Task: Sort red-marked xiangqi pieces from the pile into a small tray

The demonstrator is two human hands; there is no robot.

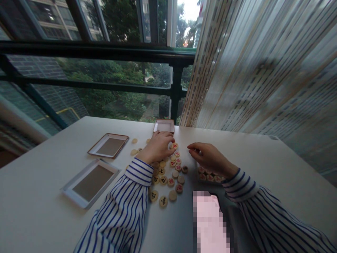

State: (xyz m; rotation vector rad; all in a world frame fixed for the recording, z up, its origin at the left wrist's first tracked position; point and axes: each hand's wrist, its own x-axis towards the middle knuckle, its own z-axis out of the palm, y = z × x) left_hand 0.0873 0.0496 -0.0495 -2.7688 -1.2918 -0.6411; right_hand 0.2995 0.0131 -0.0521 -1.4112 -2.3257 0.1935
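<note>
My left hand (159,144) is closed, thumb and forefinger around a wooden Chinese chess piece (174,145) with a red character. Beneath and beside this hand lie several loose round pieces, some with red characters like the red-marked piece (179,188), some black like the black-marked piece (163,201), and some showing blank sides. My right hand (210,156) holds nothing that I can see; its fingers reach leftward, thumb slightly apart from the forefinger. Under it is a box (202,181) with red-marked pieces in rows, partly hidden by the hand and wrist.
Two shallow trays or lids, one brown-rimmed (91,153) and one white (68,195), lie at the left. A small open box (164,121) stands at the far table edge. A phone with a blurred screen (210,225) is near me. Beyond are a railing (105,51) and a curtain (250,70).
</note>
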